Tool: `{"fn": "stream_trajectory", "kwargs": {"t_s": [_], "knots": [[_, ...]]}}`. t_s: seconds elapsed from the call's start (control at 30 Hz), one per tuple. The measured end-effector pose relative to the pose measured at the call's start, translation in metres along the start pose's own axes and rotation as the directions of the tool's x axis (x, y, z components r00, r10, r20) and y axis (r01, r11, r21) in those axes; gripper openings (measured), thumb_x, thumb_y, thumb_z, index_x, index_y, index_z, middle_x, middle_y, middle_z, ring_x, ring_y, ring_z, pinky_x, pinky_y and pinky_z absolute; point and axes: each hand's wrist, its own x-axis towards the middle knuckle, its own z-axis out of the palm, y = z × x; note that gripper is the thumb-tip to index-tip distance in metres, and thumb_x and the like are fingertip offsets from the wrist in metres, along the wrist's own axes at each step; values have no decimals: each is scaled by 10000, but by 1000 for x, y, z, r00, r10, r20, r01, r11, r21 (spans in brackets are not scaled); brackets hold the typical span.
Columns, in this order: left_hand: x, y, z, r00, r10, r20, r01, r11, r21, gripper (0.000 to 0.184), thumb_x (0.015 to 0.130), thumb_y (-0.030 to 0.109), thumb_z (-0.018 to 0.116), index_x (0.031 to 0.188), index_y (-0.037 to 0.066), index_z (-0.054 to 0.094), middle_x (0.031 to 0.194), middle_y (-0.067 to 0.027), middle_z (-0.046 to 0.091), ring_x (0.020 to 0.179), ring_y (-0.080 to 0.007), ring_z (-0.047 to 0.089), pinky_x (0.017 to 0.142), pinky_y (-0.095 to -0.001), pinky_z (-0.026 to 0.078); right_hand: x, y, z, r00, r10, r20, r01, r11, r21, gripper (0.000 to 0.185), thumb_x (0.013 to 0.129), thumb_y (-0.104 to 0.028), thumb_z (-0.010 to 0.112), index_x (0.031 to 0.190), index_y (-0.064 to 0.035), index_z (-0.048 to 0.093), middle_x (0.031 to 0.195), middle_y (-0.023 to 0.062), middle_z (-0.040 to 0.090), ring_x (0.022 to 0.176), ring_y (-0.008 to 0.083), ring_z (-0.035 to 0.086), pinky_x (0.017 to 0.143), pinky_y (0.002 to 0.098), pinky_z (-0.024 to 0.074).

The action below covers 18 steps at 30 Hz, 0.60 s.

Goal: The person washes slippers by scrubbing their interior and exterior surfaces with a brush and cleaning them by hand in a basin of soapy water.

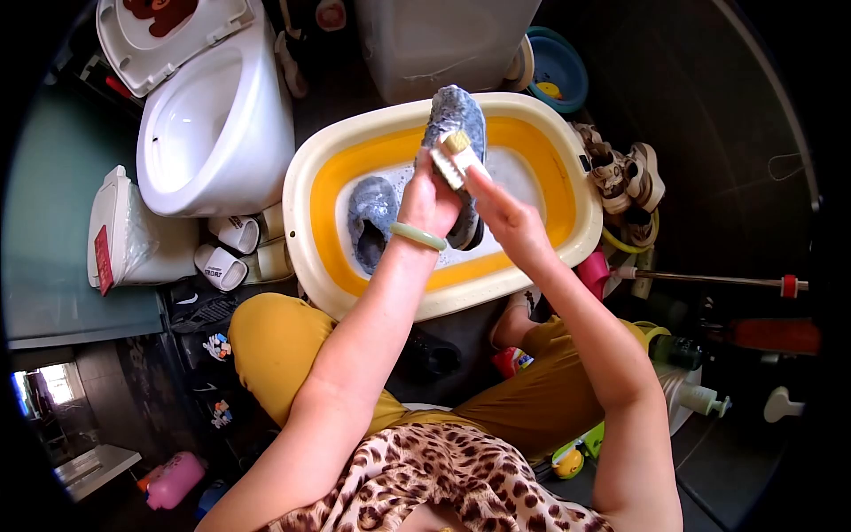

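In my left hand (pixel 430 202), a wet grey fuzzy slipper (pixel 456 111) with suds on it is held toe-up over the tub. Fingers of my right hand (pixel 512 222) close on a small scrub brush (pixel 450 167) with pale bristles, which is against or just above the slipper; exact contact cannot be told. A second grey slipper (pixel 372 202) lies in the soapy water at the tub's left. The oval tub (pixel 306 257) has a cream rim and yellow inner walls. A pale green bangle (pixel 418 236) circles my left wrist.
A toilet (pixel 257 133) with raised lid and a white bin (pixel 160 244) stand left, near white slides (pixel 222 268). Sneakers (pixel 640 173) sit right of the tub, and a blue basin (pixel 560 71) behind it. A metal pole (pixel 700 277) juts in from the right.
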Motion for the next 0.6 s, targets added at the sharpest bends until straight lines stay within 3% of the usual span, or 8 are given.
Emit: {"fn": "stream_trajectory", "kwargs": {"t_s": [0.03, 0.07, 0.1, 0.23, 0.33, 0.4, 0.53, 0.6], "knots": [[0, 4, -1, 998, -51, -32, 52, 999, 16, 400, 980, 330, 335, 1220, 36, 463, 1179, -100, 532, 1087, -224, 508, 992, -384, 374, -4, 4, 1, 996, -90, 1, 89, 994, -69, 472, 851, -76, 585, 1294, -214, 499, 866, 124, 636, 725, 164, 609, 691, 276, 477], [2, 7, -1, 993, -98, -61, 100, 995, 31, 445, 984, 367, 290, 1228, 33, 454, 1183, -111, 533, 1098, -244, 507, 995, -405, 375, -13, 7, 1, 997, -73, 2, 73, 997, -30, 479, 842, -84, 589, 1290, -231, 502, 846, 139, 626, 729, 231, 628, 684, 298, 483], [4, 11, -1, 986, -142, -93, 146, 988, 41, 492, 987, 404, 245, 1235, 29, 445, 1187, -121, 535, 1108, -264, 506, 997, -426, 375, -20, 5, -1, 997, -80, 6, 80, 996, -31, 479, 842, -84, 589, 1290, -231, 502, 846, 139, 626, 729, 231, 628, 684, 298, 483], [4, 22, -4, 998, -62, 21, 60, 996, 61, 551, 988, 405, 193, 1344, 12, 342, 1332, -143, 445, 1217, -285, 438, 1053, -415, 327, -42, 15, -9, 987, -150, 50, 155, 979, -136, 485, 833, -80, 596, 1283, -241, 511, 818, 122, 629, 700, 233, 625, 666, 312, 491], [2, 31, -1, 996, -50, 80, 50, 999, 7, 508, 997, 366, 188, 1308, 17, 387, 1339, -148, 441, 1199, -272, 462, 1045, -432, 338, -36, 10, -12, 985, -144, 92, 160, 963, -215, 465, 840, -95, 590, 1269, -258, 521, 781, 136, 629, 681, 264, 628, 638, 334, 493], [-6, 31, 8, 963, -150, -223, 151, 989, -13, 492, 999, 358, 189, 1293, 25, 400, 1335, -150, 444, 1198, -267, 464, 1051, -442, 324, -11, -1, -11, 991, -82, 106, 115, 928, -355, 440, 848, -115, 579, 1255, -274, 528, 760, 162, 623, 689, 305, 629, 614, 359, 491], [-8, 19, -6, 984, -171, 44, 169, 985, 46, 468, 997, 363, 215, 1304, 67, 408, 1322, -97, 473, 1218, -246, 446, 1053, -423, 318, 42, -1, -8, 996, -34, -84, 11, 966, -258, 423, 858, -142, 566, 1252, -291, 518, 793, 202, 609, 737, 343, 627, 637, 381, 483], [-5, 20, -7, 985, -169, 45, 167, 986, 26, 471, 996, 365, 212, 1308, 69, 407, 1322, -98, 473, 1220, -246, 443, 1057, -421, 313, 54, 4, -7, 993, 11, -118, -37, 974, -225, 428, 857, -153, 569, 1254, -303, 512, 812, 204, 611, 747, 349, 628, 655, 384, 484]]}}
